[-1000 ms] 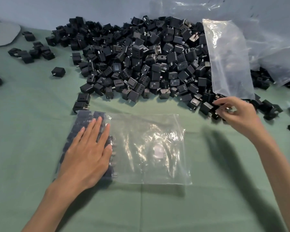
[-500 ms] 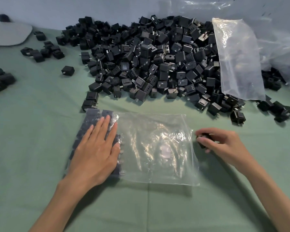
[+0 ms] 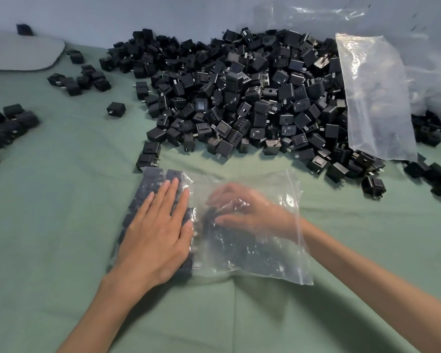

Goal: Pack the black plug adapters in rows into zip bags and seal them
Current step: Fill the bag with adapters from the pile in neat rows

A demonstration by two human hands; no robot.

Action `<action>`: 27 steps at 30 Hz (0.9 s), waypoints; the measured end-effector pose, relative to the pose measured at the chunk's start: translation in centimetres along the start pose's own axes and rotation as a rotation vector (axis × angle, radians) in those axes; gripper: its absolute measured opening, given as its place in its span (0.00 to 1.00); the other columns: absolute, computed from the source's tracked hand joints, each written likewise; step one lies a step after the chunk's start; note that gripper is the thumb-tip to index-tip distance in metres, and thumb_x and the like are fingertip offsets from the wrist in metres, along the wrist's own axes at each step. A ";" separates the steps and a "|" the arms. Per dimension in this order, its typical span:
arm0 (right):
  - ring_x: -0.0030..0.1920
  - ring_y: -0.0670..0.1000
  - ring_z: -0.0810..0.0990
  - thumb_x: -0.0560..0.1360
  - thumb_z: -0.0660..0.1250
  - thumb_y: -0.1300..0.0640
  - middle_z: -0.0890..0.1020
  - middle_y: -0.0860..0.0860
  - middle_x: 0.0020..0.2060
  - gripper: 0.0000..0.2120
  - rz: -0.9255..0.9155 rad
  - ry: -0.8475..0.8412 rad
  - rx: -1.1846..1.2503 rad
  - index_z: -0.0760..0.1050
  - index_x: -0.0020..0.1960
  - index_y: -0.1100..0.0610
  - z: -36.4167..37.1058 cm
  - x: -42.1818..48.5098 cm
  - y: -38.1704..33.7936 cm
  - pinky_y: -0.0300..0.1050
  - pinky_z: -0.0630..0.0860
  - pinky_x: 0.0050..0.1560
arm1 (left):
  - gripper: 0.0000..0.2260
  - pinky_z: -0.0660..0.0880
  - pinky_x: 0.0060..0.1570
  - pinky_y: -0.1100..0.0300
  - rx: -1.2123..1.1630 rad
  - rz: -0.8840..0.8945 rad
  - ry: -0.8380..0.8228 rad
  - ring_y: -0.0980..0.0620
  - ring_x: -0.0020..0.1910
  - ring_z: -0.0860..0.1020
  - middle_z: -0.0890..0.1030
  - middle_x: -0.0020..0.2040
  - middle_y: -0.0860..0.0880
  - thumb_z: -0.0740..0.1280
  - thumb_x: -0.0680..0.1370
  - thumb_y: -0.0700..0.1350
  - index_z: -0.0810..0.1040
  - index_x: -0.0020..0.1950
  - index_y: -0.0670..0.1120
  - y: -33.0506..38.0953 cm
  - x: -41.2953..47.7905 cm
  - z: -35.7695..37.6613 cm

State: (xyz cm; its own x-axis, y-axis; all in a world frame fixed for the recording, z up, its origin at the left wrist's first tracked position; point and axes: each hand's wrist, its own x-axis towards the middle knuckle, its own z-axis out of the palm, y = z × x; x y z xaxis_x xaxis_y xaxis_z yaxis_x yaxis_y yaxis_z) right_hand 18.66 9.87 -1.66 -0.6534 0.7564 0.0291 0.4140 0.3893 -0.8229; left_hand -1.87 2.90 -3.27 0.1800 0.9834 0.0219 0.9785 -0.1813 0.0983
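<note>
One zip bag (image 3: 265,261) — left hand (image 3: 155,235) spread atop; right hand (image 3: 252,212) inside, grip unclear.

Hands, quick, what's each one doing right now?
Left hand: open, pressing flat on the packed adapters through the zip bag.
Right hand: inside the bag, fingers curled, apparently gripping a plug adapter.

bench: covered in sage-green cloth (image 3: 61,225), creased at the near middle
pad: flat grey rounded pad (image 3: 18,53), far left, on the cloth
backdrop: pale blue-grey wall (image 3: 138,14)
</note>
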 end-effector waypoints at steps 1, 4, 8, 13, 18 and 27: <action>0.52 0.48 0.79 0.74 0.70 0.61 0.78 0.50 0.54 0.09 -0.032 0.034 -0.014 0.80 0.54 0.57 0.3 0.6 0.2 0.49 0.79 0.54 | 0.31 0.29 0.71 0.59 -0.005 0.001 0.003 0.56 0.72 0.27 0.29 0.76 0.50 0.26 0.71 0.57 0.29 0.74 0.49 0.0 0.0 0.0; 0.47 0.34 0.76 0.76 0.69 0.59 0.74 0.35 0.47 0.04 -0.101 0.107 -0.163 0.81 0.49 0.57 0.9 1.5 1.1 0.36 0.77 0.50 | 0.31 0.30 0.72 0.58 -0.015 0.002 0.010 0.56 0.73 0.28 0.29 0.76 0.50 0.26 0.72 0.57 0.29 0.74 0.49 0.0 -0.1 0.0; 0.52 0.40 0.80 0.74 0.69 0.65 0.81 0.44 0.52 0.13 -0.093 -0.001 -0.162 0.78 0.58 0.57 0.9 1.1 2.1 0.41 0.78 0.53 | 0.30 0.30 0.72 0.58 -0.021 0.005 0.025 0.56 0.73 0.28 0.29 0.76 0.50 0.27 0.72 0.57 0.26 0.72 0.48 -0.1 -0.1 0.3; 0.44 0.38 0.81 0.73 0.64 0.56 0.78 0.42 0.46 0.08 0.013 0.166 0.006 0.71 0.51 0.49 1.9 1.2 1.4 0.33 0.78 0.44 | 0.29 0.33 0.74 0.57 -0.051 0.004 0.045 0.56 0.74 0.30 0.31 0.76 0.50 0.28 0.73 0.58 0.24 0.71 0.48 -0.3 -0.1 0.5; 0.47 0.34 0.80 0.76 0.66 0.68 0.81 0.39 0.48 0.15 0.080 0.080 -0.035 0.77 0.59 0.54 2.7 2.0 2.7 0.30 0.78 0.46 | 0.29 0.32 0.73 0.59 -0.055 0.008 0.057 0.57 0.74 0.29 0.31 0.76 0.51 0.29 0.73 0.57 0.24 0.71 0.48 -0.2 -0.1 0.5; 0.37 0.51 0.77 0.79 0.63 0.56 0.84 0.52 0.41 0.10 -0.005 0.088 -0.303 0.80 0.45 0.59 3.7 5.3 3.3 0.40 0.73 0.38 | 0.29 0.32 0.73 0.58 -0.024 0.017 0.056 0.56 0.74 0.30 0.31 0.77 0.49 0.28 0.73 0.57 0.24 0.71 0.47 -0.3 -0.1 0.5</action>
State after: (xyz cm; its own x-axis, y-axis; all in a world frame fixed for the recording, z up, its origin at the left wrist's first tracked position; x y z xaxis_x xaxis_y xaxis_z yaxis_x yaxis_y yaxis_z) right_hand 14.27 13.20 -6.28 -0.6040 0.7916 0.0924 0.5895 0.5218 -0.6166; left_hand -2.12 2.83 -3.76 0.1901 0.9786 0.0791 0.9726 -0.1987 0.1210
